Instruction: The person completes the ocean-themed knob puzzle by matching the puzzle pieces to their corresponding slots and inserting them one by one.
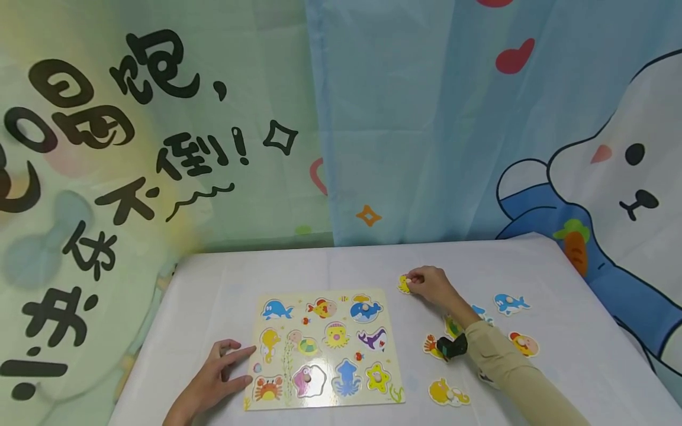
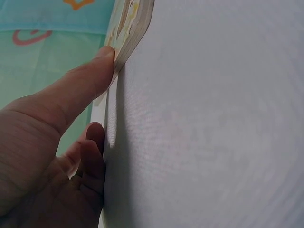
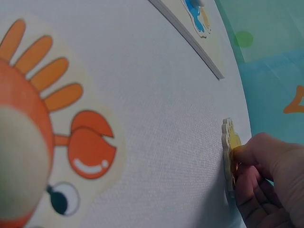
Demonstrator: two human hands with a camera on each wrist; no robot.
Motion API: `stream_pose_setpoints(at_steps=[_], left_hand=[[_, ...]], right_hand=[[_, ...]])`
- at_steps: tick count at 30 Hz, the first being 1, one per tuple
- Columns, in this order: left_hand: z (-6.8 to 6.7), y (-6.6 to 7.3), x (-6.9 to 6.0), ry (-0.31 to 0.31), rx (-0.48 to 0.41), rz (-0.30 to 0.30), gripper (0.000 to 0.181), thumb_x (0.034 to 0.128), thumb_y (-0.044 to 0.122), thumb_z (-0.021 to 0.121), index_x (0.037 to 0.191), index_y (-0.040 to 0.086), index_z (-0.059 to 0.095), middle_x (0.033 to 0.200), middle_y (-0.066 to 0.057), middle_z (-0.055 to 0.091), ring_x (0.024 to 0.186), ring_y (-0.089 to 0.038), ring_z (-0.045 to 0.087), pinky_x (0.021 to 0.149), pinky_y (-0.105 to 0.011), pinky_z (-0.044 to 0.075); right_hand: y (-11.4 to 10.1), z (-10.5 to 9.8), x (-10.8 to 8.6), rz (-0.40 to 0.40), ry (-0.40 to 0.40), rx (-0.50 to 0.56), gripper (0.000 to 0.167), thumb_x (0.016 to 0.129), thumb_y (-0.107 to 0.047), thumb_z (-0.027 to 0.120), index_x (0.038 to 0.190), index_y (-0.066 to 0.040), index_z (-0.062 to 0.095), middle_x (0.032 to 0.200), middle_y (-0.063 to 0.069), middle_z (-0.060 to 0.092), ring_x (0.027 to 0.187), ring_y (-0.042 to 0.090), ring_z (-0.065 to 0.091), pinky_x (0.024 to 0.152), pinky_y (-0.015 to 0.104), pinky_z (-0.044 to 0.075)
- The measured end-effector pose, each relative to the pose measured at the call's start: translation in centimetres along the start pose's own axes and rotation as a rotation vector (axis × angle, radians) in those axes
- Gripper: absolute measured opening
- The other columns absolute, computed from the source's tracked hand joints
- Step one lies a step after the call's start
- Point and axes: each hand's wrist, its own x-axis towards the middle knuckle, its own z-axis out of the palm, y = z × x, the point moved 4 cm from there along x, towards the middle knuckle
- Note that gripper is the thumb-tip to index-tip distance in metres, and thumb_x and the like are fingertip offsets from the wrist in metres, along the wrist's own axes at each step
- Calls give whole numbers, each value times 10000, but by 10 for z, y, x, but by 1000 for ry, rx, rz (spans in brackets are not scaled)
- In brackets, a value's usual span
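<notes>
The left hand (image 1: 215,376) rests at the left edge of the puzzle board (image 1: 333,404), its fingers touching the rim; in the left wrist view the thumb of that hand (image 2: 52,128) presses the board's edge (image 2: 137,31). Beyond the board's far right corner, the right hand (image 1: 433,285) pinches a small yellow piece (image 1: 403,284). From the right wrist view, the right hand (image 3: 268,178) holds this yellow piece (image 3: 228,152) by thumb and fingers, tilted up on its edge. A pink piece (image 1: 309,381) lies on the board, as does a yellow star (image 1: 378,377).
Right of the board lie a crab piece (image 1: 430,346), a yellow piece (image 1: 449,393), a blue whale piece (image 1: 510,303) and a red-and-yellow fish piece (image 1: 524,344). More pieces are partly under the right forearm. A printed curtain (image 1: 394,148) hangs behind the table.
</notes>
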Motion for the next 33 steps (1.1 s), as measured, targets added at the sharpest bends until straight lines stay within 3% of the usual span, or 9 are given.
stream_pose_setpoints(at_steps=[23,33], left_hand=[[0,-1,2,7,7,-5,546,788,301,791,1301,212,629,1321,-110,370,901,-139,411,694,-182,333],[1,-1,1,2,17,-23,553,783,304,794,1302,203,628,1320,-120,370,966,-176,421,693,-191,328]], right_hand=[[-12,1,-5,-20,-6,-1,211,836,-72,676,1011,45,700,880,113,634,790,176,534,700,273,472],[-53,11,-19,-95,2,7,160,814,-53,697,951,28,717,792,72,594,733,149,502,626,194,425]])
